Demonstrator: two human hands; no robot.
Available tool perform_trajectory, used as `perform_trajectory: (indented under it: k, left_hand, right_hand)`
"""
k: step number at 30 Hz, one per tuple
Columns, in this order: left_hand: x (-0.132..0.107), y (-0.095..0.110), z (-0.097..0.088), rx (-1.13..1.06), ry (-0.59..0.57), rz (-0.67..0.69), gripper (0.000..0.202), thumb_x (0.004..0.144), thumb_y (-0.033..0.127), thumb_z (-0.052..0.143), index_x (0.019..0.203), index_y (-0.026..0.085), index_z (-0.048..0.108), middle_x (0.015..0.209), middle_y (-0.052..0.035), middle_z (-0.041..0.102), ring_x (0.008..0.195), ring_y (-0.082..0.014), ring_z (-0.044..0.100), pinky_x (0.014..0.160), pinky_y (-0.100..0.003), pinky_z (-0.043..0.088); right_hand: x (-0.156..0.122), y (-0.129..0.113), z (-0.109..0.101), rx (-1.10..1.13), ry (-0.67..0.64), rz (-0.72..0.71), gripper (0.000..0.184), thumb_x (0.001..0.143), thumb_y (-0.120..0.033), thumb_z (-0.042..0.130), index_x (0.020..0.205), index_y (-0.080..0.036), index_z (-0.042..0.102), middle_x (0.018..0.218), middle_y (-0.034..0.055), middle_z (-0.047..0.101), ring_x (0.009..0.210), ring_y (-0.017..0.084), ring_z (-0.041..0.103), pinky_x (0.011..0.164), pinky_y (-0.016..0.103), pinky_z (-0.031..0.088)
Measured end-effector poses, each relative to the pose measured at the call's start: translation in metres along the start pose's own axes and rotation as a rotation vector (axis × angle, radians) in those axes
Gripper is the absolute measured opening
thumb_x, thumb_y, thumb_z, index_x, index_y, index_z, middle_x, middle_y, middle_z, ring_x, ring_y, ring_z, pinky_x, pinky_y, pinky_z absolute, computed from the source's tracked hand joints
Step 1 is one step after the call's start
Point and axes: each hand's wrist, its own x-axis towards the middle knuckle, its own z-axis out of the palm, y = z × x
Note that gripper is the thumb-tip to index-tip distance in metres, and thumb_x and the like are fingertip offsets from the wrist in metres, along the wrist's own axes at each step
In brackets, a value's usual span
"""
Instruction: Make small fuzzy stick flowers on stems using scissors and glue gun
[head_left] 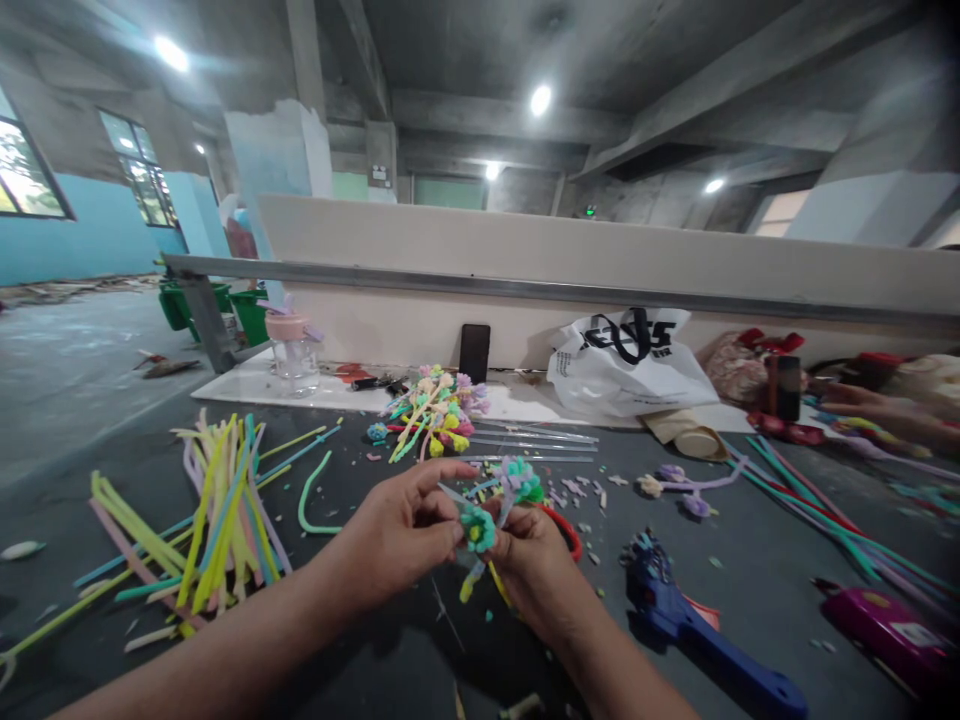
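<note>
My left hand (397, 530) and my right hand (536, 565) meet over the dark table (750, 580), both pinching a small bunch of pipe-cleaner flowers (480, 525) with teal and yellow heads. A second teal and lilac flower head (520, 478) sticks up from the bunch, above my right hand. Thin stems hang down between my fingers. A red loop (568, 530) shows behind my right hand.
Loose pipe cleaners (217, 510) lie in a pile at left. A finished flower bunch (435, 410) lies ahead, near a clear jar (294, 355), a black phone (474, 352) and a white bag (630, 365). A blue glue gun (697, 630) lies at right; another person's hand (885, 412) is far right.
</note>
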Motion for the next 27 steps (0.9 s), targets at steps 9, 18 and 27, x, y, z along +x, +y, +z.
perform_trajectory:
  k: [9, 18, 27]
  left_hand:
    - [-0.001, 0.0, -0.003, -0.106, -0.164, -0.037, 0.054, 0.061, 0.009, 0.062, 0.112, 0.018, 0.048, 0.073, 0.0043, 0.057, 0.068, -0.0109, 0.053, 0.065, -0.024, 0.04]
    - [-0.002, 0.003, -0.002, 0.022, -0.135, -0.079, 0.015, 0.067, 0.016, 0.058, 0.082, 0.016, 0.058, 0.062, 0.0052, 0.056, 0.058, -0.0092, 0.048, 0.055, -0.02, 0.035]
    - [0.011, -0.002, -0.042, 0.188, -0.391, -0.054, 0.038, 0.066, 0.015, 0.062, 0.103, 0.019, 0.058, 0.078, 0.0024, 0.058, 0.067, -0.0111, 0.051, 0.06, -0.021, 0.039]
  right_hand:
    - [-0.002, -0.004, 0.003, -0.016, -0.006, -0.004, 0.019, 0.057, -0.021, 0.078, 0.073, -0.015, 0.07, 0.063, 0.0019, 0.065, 0.056, 0.012, 0.052, 0.058, 0.025, 0.038]
    - [0.0, 0.004, -0.006, -0.126, -0.017, 0.001, 0.017, 0.06, -0.026, 0.076, 0.066, -0.015, 0.066, 0.057, -0.0011, 0.059, 0.053, 0.011, 0.049, 0.056, 0.024, 0.037]
    - [-0.005, 0.001, 0.004, -0.502, 0.093, -0.175, 0.02, 0.066, -0.027, 0.07, 0.084, -0.021, 0.065, 0.076, 0.0, 0.062, 0.071, 0.016, 0.054, 0.072, 0.028, 0.041]
